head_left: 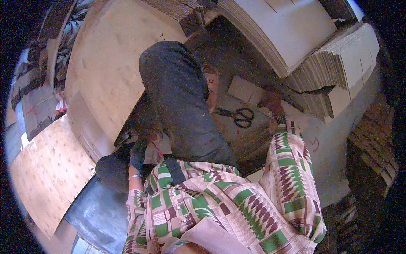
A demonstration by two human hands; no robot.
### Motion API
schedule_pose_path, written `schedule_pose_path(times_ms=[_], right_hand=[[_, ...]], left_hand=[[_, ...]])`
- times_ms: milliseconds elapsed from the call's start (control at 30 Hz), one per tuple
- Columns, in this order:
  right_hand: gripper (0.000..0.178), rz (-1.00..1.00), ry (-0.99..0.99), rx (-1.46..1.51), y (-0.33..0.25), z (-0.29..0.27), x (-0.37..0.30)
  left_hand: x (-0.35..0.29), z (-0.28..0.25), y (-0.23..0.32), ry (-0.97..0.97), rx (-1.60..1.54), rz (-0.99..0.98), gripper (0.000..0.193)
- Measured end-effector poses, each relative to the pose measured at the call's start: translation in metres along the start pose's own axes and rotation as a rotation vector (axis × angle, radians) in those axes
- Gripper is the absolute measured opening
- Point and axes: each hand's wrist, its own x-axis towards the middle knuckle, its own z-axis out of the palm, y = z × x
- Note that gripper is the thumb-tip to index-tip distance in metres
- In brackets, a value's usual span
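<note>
My right hand [272,100], dim and in shadow, reaches forward to the right edge of a small tan cardboard piece [246,90]. I cannot make out whether its fingers grip that piece. Just below it lies a pair of black-handled scissors [242,117], with the handle loops toward my right arm. My left hand [138,155] is in a dark glove, low beside my bent leg [175,93]. Its fingers are too dark to read, and a thin red strip [157,149] shows close by. My bare foot [211,91] shows partly past the leg.
Tall stacks of flat cardboard sheets [296,38] rise at the far right, with another stack [338,72] beside them. A large plywood board [105,63] fills the upper left. A second board [50,169] lies nearer on the left, next to a dark blue surface [99,213].
</note>
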Motion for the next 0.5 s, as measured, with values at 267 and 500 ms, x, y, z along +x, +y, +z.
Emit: schedule_pose_path(times_ms=[267,500], right_hand=[[0.061,-0.028,-0.002,-0.093,-0.028,-0.012,-0.016],[0.059,-0.017,0.025,0.120,0.001,0.064,-0.002]], left_hand=[[0.030,0.014,-0.009,-0.205,0.579,0.063,0.054],[0.025,0.039,-0.070,-0.104,0.383,0.148,0.051]])
